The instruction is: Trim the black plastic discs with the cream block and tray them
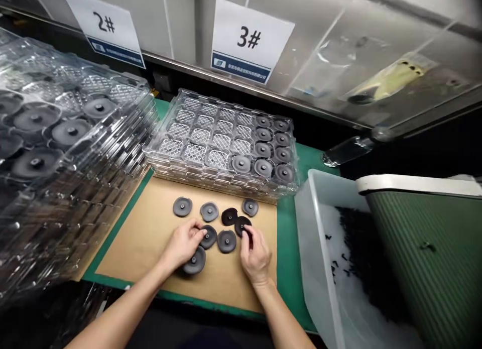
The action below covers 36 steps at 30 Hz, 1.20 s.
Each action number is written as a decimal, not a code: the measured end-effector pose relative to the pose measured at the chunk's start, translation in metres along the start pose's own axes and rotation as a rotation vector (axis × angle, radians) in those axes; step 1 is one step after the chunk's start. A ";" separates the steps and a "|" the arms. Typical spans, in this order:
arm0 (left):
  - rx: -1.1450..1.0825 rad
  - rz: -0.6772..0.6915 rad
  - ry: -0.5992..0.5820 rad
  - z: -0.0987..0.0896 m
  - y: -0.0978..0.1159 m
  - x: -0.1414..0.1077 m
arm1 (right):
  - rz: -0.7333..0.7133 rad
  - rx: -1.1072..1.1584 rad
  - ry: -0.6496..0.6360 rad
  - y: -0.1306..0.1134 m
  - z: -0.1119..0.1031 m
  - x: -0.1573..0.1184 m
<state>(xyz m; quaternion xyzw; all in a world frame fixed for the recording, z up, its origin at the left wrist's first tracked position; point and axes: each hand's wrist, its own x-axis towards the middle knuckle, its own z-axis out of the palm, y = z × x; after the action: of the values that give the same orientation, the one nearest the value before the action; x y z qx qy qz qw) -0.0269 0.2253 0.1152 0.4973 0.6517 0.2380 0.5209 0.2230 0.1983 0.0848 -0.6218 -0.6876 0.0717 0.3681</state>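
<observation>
Several dark rounded discs with a small central stub, such as the grey disc (182, 207), lie on the brown paper sheet (143, 238). Between thumb and fingers of my left hand (187, 241) is the edge of a black disc (209, 237). A larger grey disc (196, 261) sits just below that hand; whether it is held or lying there I cannot tell. My right hand (256, 253) pinches another black disc (241, 225), which overlaps a darker disc (229, 217). A loose disc (226, 242) rests between both hands.
Behind the paper stands a stack of clear trays (222, 176), its top one holding discs at the right. Taller tray stacks (113, 153) rise at left. A translucent bin (314, 228) with small black pieces and a green ribbed box (422, 238) are at right.
</observation>
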 end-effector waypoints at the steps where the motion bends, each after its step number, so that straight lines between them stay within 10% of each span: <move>1: -0.005 0.017 0.024 0.001 -0.001 0.000 | 0.028 -0.036 0.014 0.005 -0.004 -0.003; 7: -0.135 0.121 0.220 0.011 -0.006 -0.028 | 0.185 -0.100 0.031 0.001 -0.043 -0.006; 13: -0.325 0.212 0.357 0.034 -0.016 -0.115 | 0.127 0.308 -0.295 -0.096 -0.105 -0.072; 19: -0.349 0.305 0.306 0.044 -0.013 -0.202 | 0.370 0.746 -0.529 -0.161 -0.109 -0.156; 29: -0.398 0.427 -0.263 0.034 -0.023 -0.240 | 0.808 1.187 -0.666 -0.160 -0.109 -0.155; 36: -0.472 0.293 -0.248 0.020 -0.019 -0.216 | 0.645 0.803 -0.605 -0.111 -0.098 -0.121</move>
<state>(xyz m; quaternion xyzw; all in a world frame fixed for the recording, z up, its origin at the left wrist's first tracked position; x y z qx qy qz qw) -0.0248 0.0200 0.1880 0.4765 0.4310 0.3929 0.6579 0.1871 0.0297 0.1662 -0.5635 -0.4574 0.6080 0.3218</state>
